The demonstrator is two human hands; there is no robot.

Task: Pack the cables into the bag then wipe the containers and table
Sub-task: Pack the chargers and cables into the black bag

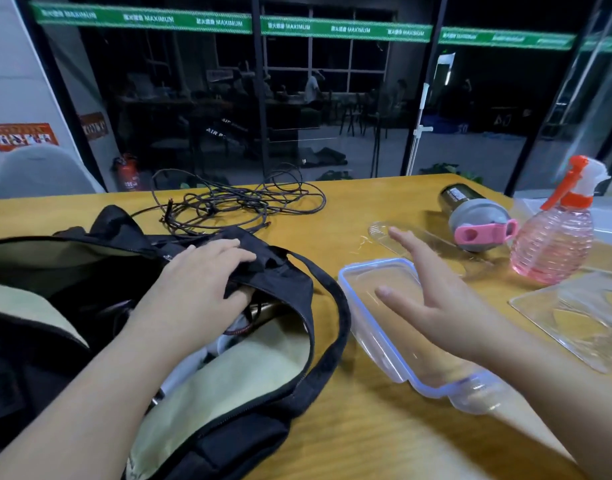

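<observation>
Left hand (197,282) grips the black flap at the bag (228,375) opening, fingers curled over the fabric, thumb tucked under it. Right hand (432,299) is flat and spread, holding nothing, hovering over the clear box (373,327) with the blue rim. Bag lies open on the table (366,445), left side, pale lining showing; a braided cable end (240,329) sits inside just under the left hand. Loose cables (235,206) lie in a tangle on the table behind the bag. Clear lid (380,230) past the right fingertips. Bottle (477,216) on its side, pink spray bottle (553,244) upright beside it. Another clear container (581,317) at far right.
</observation>
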